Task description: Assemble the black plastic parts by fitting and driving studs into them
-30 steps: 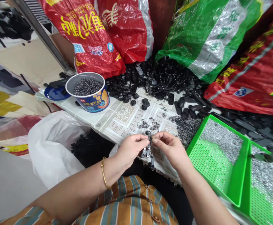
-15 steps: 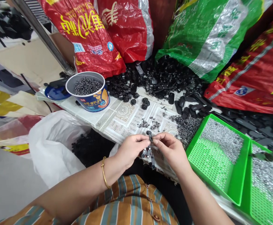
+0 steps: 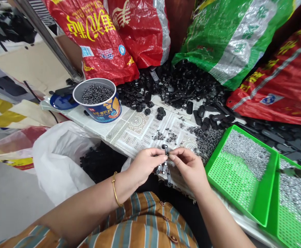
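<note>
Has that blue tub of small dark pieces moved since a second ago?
No: the blue tub shows no visible shift either way against the round printed medallion to its right.

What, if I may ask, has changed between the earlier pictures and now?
Very little: the left hand, right hand and black jointed part edged slightly rightward in view; nothing was visibly grasped or released. The tub and green trays stayed put.

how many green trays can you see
2. One green tray lies right of the right hand; the second green tray is just beyond it, partly cut off by the picture's edge. Any farther right would be out of view.
</note>
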`<state>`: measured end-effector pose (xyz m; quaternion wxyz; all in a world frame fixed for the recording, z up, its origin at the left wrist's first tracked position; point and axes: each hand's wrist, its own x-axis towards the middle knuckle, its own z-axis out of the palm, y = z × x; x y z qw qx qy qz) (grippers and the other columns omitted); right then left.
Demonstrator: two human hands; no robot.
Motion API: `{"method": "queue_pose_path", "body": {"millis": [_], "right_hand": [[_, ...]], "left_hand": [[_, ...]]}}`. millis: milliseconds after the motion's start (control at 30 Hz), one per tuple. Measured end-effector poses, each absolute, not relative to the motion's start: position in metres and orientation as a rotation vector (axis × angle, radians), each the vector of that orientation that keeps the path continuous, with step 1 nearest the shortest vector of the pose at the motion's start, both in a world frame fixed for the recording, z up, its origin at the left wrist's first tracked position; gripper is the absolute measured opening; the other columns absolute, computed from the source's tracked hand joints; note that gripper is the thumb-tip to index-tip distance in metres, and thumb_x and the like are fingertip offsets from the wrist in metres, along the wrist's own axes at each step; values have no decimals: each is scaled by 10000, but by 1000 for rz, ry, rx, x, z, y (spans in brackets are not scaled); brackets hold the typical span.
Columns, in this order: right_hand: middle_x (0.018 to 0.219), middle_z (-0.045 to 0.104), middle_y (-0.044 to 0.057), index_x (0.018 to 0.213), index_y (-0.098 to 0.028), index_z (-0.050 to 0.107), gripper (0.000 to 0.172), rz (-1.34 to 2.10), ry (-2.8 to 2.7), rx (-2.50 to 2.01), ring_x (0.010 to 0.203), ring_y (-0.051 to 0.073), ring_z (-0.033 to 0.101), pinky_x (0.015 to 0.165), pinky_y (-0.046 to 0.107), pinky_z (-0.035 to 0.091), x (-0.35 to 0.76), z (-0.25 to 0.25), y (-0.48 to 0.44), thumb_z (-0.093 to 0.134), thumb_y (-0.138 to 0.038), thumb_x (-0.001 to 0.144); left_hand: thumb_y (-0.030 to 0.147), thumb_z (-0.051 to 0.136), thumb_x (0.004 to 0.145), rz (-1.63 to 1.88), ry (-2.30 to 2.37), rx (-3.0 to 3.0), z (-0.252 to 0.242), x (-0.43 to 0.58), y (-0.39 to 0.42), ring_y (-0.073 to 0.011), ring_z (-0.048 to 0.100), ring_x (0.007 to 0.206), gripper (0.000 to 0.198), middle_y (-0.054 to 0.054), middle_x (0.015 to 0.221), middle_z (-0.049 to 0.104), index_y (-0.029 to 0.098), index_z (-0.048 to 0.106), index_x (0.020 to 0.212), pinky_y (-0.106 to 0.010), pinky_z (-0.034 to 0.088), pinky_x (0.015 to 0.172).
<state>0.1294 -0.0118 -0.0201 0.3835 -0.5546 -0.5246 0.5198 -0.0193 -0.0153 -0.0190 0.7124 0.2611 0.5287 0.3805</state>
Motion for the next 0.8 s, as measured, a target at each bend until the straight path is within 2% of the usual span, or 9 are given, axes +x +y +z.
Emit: {"method": "queue_pose_path", "body": {"millis": [367, 600, 700, 800], "right_hand": [[687, 611, 5, 732, -184, 616, 185, 1437, -1183, -1418, 647, 127, 536, 652, 265, 422, 127, -19, -10, 681, -342, 662], [717, 599, 9, 792, -187, 589, 245, 1369, -1272, -1496, 649, 132, 525, 643, 265, 421, 126, -18, -17, 649, -401, 690], [642, 554, -12, 768, -184, 571, 254, 1433, -1334, -1505, 585, 114, 484, 579, 246, 398, 121, -18, -23, 628, -424, 705], [622, 548, -15, 720, -181, 557, 270, 1512, -1268, -1429, 571, 110, 480, 566, 241, 397, 116, -18, -23, 608, -445, 716]], "left_hand": [[204, 680, 628, 841, 1201, 619, -19, -19, -15, -65, 431, 543, 154, 22, 623, 562, 134, 652, 762, -224, 337, 555], [251, 693, 630, 923, 1139, 483, -17, -19, -13, -82, 476, 558, 222, 19, 640, 554, 144, 612, 807, -223, 355, 534], [202, 703, 624, 1094, 1091, 412, -12, -19, -12, -77, 496, 627, 207, 23, 690, 553, 152, 588, 790, -207, 374, 586], [215, 688, 663, 1108, 886, 342, -9, -20, -13, -112, 547, 772, 217, -10, 825, 600, 168, 592, 851, -234, 411, 694]]}}
